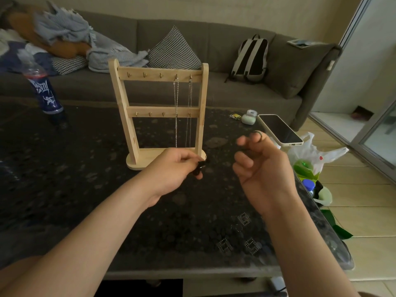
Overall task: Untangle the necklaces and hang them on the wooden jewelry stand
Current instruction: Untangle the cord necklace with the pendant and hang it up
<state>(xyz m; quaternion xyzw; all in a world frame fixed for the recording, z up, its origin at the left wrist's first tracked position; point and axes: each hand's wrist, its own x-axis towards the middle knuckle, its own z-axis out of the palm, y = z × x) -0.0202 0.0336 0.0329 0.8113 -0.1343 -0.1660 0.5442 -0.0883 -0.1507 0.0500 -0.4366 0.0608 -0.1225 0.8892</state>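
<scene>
The wooden jewelry stand (159, 78) rises at the table's centre, with two rows of small hooks. Two thin silver necklaces (176, 108) hang from the two rightmost hooks of the top bar, down to the base. My left hand (173, 168) hovers just in front of the stand's base, its fingers pinched on a small dark bundle of necklace (200, 166). My right hand (263, 168) is raised to the right of it, palm toward me, fingers loosely curled and apart, a ring on one finger; I cannot see anything in it.
On the dark speckled table (85, 168): a bottle (44, 86) at far left, a phone (280, 129) and an earbud case (248, 117) at far right. Plastic bags (310, 161) hang off the right edge. A grey sofa (214, 50) with a backpack stands behind.
</scene>
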